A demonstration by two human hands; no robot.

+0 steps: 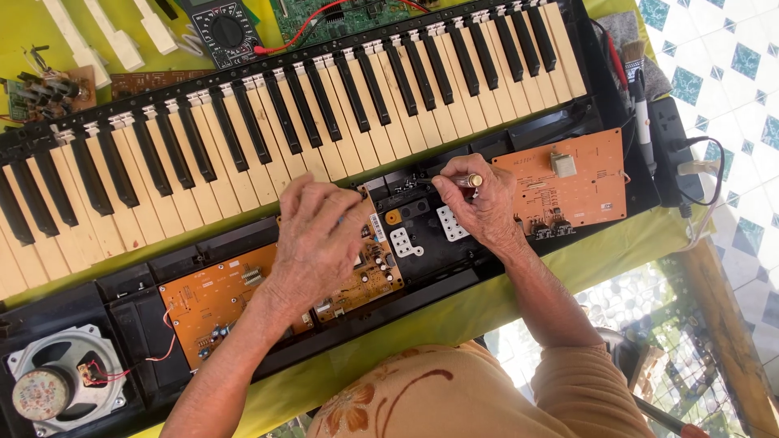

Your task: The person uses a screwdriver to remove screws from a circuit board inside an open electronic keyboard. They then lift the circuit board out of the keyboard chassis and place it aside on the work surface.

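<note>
While the opened electronic keyboard (268, 122) lies across the tabletop (454, 312), I see my left hand (320, 235) spread flat on the middle orange circuit board (369, 272); my right hand (479, 203) pinches a screwdriver (471, 180) upright over the black chassis. Boards still exposed, reassembly unfinished.

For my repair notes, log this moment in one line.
left hand: on middle circuit board | right hand: holds screwdriver | opened keyboard

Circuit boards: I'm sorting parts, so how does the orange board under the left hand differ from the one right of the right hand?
The left board is longer, partly hidden by the left hand. The right board is shorter and fully exposed beside the right hand. Both are orange.
</note>
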